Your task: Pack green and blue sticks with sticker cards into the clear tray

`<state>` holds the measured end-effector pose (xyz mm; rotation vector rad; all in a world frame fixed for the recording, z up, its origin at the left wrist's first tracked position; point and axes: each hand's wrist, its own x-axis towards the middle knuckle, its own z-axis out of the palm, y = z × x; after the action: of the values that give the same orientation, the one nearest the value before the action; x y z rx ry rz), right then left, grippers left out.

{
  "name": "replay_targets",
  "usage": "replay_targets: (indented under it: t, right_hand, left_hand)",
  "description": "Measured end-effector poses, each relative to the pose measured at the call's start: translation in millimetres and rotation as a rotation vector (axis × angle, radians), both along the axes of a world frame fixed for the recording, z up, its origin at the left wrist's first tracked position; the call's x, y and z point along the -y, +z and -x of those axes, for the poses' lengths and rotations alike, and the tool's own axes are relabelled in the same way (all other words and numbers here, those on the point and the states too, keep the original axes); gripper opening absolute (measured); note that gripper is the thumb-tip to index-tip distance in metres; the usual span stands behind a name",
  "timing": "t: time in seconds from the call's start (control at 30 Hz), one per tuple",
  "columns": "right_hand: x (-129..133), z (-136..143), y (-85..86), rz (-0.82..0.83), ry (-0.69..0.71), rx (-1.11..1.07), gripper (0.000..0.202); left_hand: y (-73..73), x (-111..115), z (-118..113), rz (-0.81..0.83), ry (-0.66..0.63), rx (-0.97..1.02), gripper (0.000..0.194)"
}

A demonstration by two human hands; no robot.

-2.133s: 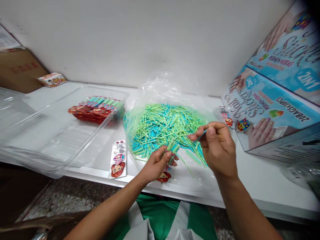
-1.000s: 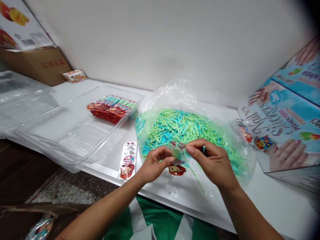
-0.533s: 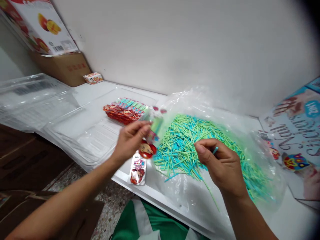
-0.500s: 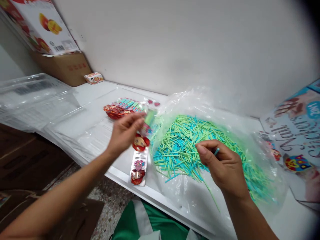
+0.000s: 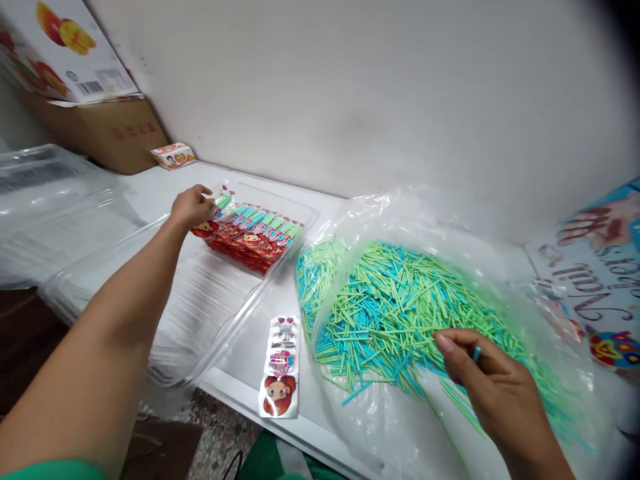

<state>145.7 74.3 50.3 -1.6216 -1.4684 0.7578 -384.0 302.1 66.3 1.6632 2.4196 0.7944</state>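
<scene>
At the back left, my left hand (image 5: 192, 205) pinches a clear packet (image 5: 220, 205) with green sticks and a red-haired character. That packet is at the left end of a row of similar packets (image 5: 255, 233) lying in a clear plastic tray (image 5: 235, 313). On the right, my right hand (image 5: 493, 387) is closed, with the end of a blue stick (image 5: 477, 355) poking out between its fingers. It hovers by a heap of green and blue sticks (image 5: 380, 307) in an open clear plastic bag (image 5: 370, 413). One flat packet (image 5: 279, 373) lies on the table between tray and bag.
More clear plastic trays (image 5: 55, 207) are stacked at the left. Behind them stand a cardboard box (image 5: 115, 133), a fruit-printed box (image 5: 75, 60) on top of it, and a small box (image 5: 174, 155). A "Nail Stickers" printed box (image 5: 595, 267) stands at the right. A wall runs along the back.
My left hand has carried the packet left and away, from above the flat packet to the row in the tray. My right hand still holds the blue stick. The view has shifted slightly.
</scene>
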Motion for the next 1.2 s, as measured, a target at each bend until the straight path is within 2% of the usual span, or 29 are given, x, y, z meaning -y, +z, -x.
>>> replay_targets:
  t: [0.1,0.17,0.27,0.43,0.57,0.63,0.7,0.8,0.87,0.9,0.97,1.0,1.07,1.1,1.13,1.17,1.2]
  right_hand:
    - [-0.1,-4.8,-5.6,0.045,-0.047,0.016,0.023]
    - [0.1,-7.1,-8.1,0.071,-0.078,0.017,0.025]
    - [-0.3,-8.7,-10.8,0.089,-0.116,0.013,0.027]
    - [-1.4,-8.6,-14.9,0.13,-0.12,-0.013,0.028]
    - [1.5,-9.1,-14.9,0.126,-0.11,-0.021,0.028]
    - [3.8,-9.5,-13.5,0.119,-0.122,-0.009,0.028]
    - [5.5,-9.2,-12.0,0.131,-0.116,-0.005,0.029]
    - [5.8,-6.7,-10.8,0.142,-0.039,-0.079,0.034]
    - [5.3,-4.1,-10.8,0.127,0.023,-0.149,0.036]
    - [5.2,-3.0,-10.8,0.121,0.048,-0.173,0.036]
    - [6.3,-1.5,-10.5,0.129,0.096,-0.177,0.036]
    - [7.6,-1.3,-10.0,0.136,0.117,-0.159,0.036]
    - [11.8,-2.2,-8.6,0.131,0.154,-0.082,0.035]
    - [14.7,-3.2,-7.7,0.118,0.171,-0.03,0.034]
    - [18.0,-4.5,-6.8,0.099,0.187,0.024,0.033]
    - [21.5,-6.2,-5.9,0.078,0.201,0.071,0.032]
    - [25.3,-8.2,-5.3,0.057,0.217,0.107,0.032]
  left_hand:
    - [-11.2,-23.3,1.7,0.051,0.002,-0.087,0.046]
    - [-17.1,-30.8,1.5,0.07,-0.014,-0.137,0.054]
    - [-22.0,-30.0,3.0,0.101,-0.082,-0.185,0.049]
    - [-30.6,-20.6,10.0,0.267,-0.25,-0.207,0.048]
    - [-38.3,-22.6,9.4,0.286,-0.384,-0.18,0.047]
    - [-36.7,-25.0,5.2,0.297,-0.386,-0.193,0.047]
    - [-28.6,-25.9,-1.0,0.299,-0.368,-0.219,0.048]
    - [-2.4,-16.7,-16.7,0.121,-0.319,-0.251,0.05]
    - [20.2,5.4,-36.1,-0.035,-0.267,-0.262,0.05]
    - [30.6,23.7,-49.7,-0.091,-0.244,-0.26,0.049]
    - [43.7,75.6,-84.6,-0.231,-0.219,-0.213,0.043]
    - [44.5,107.5,-104.6,-0.296,-0.278,-0.182,0.038]
    - [33.3,174.2,-144.8,-0.284,-0.545,-0.14,0.029]
    - [22.3,204.4,-162.8,-0.208,-0.665,-0.109,0.026]
    - [8.9,230.0,-178.4,-0.096,-0.709,-0.09,0.026]
    - [-5.4,249.5,-191.2,0.019,-0.667,-0.097,0.027]
    - [-19.7,262.8,-201.3,0.111,-0.572,-0.129,0.031]
